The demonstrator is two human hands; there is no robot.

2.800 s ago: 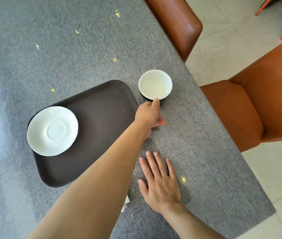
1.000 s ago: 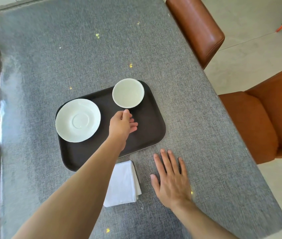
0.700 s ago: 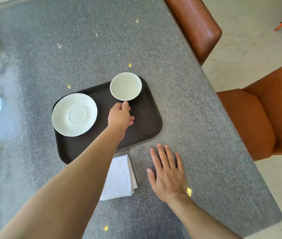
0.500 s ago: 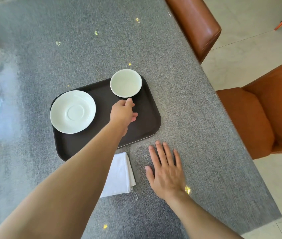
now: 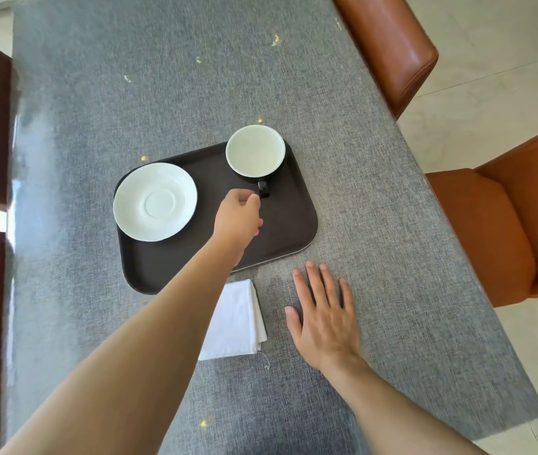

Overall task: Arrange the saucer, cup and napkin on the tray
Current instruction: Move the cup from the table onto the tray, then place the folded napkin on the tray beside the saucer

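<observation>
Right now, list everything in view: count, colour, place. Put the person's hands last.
tray: one, dark brown, mid-table.
saucer: one, white, on the tray's left part.
cup: one, white inside and dark outside, at the tray's far right corner, dark handle pointing toward the person.
napkin: one, white, folded, on the table near the tray's near edge, partly under the left forearm.
table: one, grey woven surface.
chairs: brown, two on the right side; dark ones at the left edge, count unclear.
floor: pale tiles, to the right.
left hand: one, over the tray, fingertips at the cup's handle.
right hand: one, flat on the table, right of the napkin, fingers spread.
</observation>
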